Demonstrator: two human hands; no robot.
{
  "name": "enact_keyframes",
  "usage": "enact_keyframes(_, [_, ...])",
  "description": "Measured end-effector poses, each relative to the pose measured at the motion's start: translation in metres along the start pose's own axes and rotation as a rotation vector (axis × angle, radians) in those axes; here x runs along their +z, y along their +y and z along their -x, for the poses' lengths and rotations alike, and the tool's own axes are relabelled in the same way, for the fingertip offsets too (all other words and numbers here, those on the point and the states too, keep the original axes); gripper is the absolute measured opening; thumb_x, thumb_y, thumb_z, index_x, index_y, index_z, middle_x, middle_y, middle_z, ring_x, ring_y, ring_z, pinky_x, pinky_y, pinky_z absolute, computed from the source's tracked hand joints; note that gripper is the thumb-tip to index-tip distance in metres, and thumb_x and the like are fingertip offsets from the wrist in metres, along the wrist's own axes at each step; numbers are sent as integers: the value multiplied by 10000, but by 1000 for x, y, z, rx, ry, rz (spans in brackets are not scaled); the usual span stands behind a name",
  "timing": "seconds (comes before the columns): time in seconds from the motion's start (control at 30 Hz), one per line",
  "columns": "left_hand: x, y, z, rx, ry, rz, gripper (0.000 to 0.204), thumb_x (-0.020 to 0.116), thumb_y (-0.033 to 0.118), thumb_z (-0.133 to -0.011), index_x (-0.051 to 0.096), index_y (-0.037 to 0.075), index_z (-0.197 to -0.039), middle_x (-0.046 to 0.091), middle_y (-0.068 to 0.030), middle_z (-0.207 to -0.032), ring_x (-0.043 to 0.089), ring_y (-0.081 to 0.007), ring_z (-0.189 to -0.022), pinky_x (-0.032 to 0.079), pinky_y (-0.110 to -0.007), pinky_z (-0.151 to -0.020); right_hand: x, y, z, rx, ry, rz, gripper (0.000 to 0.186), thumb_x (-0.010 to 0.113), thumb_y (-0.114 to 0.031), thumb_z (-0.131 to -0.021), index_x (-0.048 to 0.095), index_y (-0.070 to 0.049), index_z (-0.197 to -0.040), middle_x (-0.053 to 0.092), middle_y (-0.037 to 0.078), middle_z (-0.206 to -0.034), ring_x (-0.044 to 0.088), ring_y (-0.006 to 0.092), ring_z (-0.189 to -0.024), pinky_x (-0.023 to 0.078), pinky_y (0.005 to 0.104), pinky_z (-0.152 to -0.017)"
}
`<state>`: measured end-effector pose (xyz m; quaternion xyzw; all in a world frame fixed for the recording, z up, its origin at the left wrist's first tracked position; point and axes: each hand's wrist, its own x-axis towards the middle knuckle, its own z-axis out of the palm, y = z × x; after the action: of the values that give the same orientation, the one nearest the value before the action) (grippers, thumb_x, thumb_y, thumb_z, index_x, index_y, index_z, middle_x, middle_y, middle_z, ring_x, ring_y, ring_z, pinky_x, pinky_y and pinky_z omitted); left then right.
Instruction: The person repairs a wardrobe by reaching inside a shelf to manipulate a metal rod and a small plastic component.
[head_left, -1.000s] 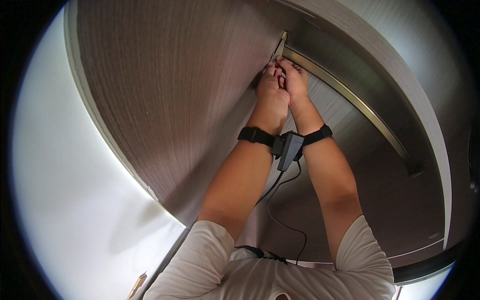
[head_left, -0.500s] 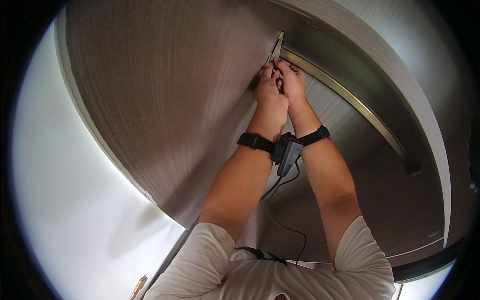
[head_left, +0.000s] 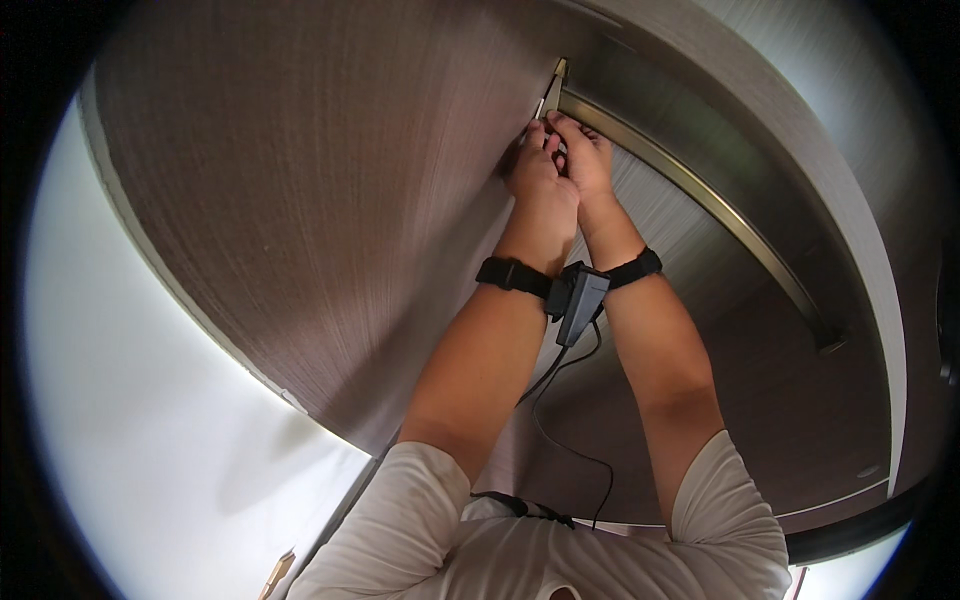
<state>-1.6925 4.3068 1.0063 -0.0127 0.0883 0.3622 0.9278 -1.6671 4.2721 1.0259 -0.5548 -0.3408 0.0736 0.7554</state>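
Both my hands are raised close together at the far end of a gold-coloured closet rod [head_left: 690,182], beside its angled end bracket [head_left: 560,72]. My left hand [head_left: 538,170] is closed, its fingertips round the lower end of a thin silvery piece [head_left: 541,107] against the wood panel. Pressed against it, my right hand [head_left: 590,160] is closed too, thumb and finger pinched just under the bracket. What lies between those fingers is hidden. Each wrist wears a black strap, with a grey device [head_left: 580,305] between the forearms.
A brown wood-grain panel [head_left: 300,200] rises on the left, ending at a pale edge by a white surface [head_left: 130,400]. The rod runs down right to a dark end mount [head_left: 830,340]. A curved light frame [head_left: 850,220] borders the right. Black cable [head_left: 560,440] hangs below the device.
The view has shifted slightly. My hands keep their place at the bracket, with only a small shift of the fingers.
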Motion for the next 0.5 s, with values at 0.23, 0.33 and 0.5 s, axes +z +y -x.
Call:
enact_keyframes(0.23, [7,3,5,-29,-28,11,198,652,226,-860,596,104,-1005,581,30,-941,501,-77,-852,358,-224,-640,3,-5,2,-25,5,-29,114,644,-127,-804,635,-40,-732,558,-7,-595,440,61,-463,302,211,-412])
enact_keyframes(0.33, [8,4,4,-13,-17,13,129,602,224,-894,605,101,-933,580,29,-850,514,-86,-769,397,-222,-608,3,-3,1,-37,-11,-28,114,636,-118,-810,634,-39,-728,559,-8,-591,441,63,-462,304,210,-418])
enact_keyframes(0.5, [4,2,3,-14,-49,10,245,654,237,-861,585,79,-1035,596,4,-999,519,-94,-935,367,-244,-748,1,0,2,-46,-32,-70,106,626,-112,-817,644,-32,-750,563,-7,-592,445,64,-477,317,210,-442])
